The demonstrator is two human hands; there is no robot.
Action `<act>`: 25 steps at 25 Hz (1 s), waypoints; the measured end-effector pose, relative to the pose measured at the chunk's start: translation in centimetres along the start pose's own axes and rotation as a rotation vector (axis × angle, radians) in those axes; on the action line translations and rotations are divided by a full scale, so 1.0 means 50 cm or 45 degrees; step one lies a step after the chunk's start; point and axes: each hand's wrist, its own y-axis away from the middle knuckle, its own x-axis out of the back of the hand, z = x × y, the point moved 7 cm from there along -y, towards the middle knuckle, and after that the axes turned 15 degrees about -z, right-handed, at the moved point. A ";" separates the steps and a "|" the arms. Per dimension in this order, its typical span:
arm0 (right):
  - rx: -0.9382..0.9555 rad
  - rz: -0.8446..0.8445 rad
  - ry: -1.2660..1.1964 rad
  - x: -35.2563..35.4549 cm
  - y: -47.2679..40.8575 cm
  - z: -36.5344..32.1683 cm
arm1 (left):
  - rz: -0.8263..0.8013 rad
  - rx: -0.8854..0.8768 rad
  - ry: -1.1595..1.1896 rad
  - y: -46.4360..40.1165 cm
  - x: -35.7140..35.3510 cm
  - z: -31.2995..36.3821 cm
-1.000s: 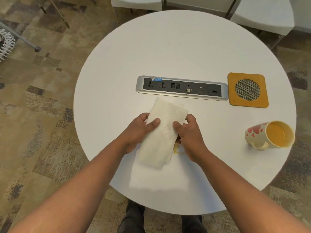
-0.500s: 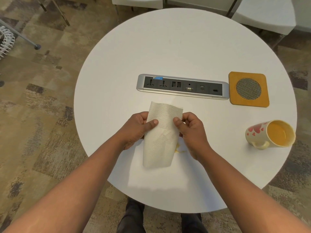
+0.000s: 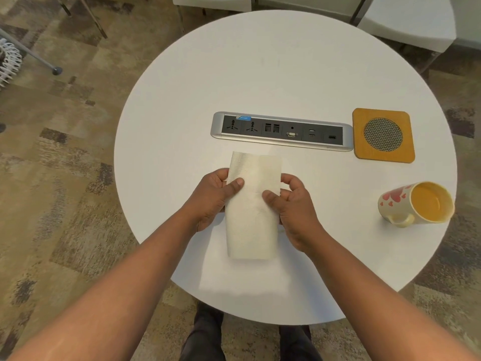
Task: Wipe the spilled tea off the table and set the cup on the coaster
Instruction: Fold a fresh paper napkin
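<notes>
Both hands grip the folded paper towel (image 3: 251, 207) over the near part of the tabletop (image 3: 260, 74), the left hand (image 3: 212, 198) pinching its left edge, the right hand (image 3: 292, 204) its right. No tea shows, so any spill probably lies beneath; press the towel flat and wipe with overlapping strokes. Farther right, the cup (image 3: 413, 204) lies on its side, near the coaster (image 3: 383, 135) but apart from it.

Orange coaster (image 3: 383, 135), heart-patterned cup (image 3: 398, 201)
</notes>
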 end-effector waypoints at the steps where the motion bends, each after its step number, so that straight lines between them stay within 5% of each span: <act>1: 0.013 0.066 0.051 0.009 0.003 0.000 | 0.071 -0.040 -0.026 0.001 0.005 0.003; 6: 0.098 0.170 0.201 0.037 0.008 -0.008 | 0.221 -0.200 -0.196 0.006 0.012 0.024; 16: 0.117 0.190 0.195 0.051 0.017 -0.020 | -0.035 -0.092 -0.337 -0.007 -0.020 0.040; 21: 0.083 0.222 0.183 0.056 0.019 -0.016 | 0.007 -0.188 -0.227 -0.002 -0.034 0.048; 25: 0.112 0.298 0.161 0.077 0.015 -0.026 | -0.025 -0.028 -0.119 -0.002 -0.043 0.005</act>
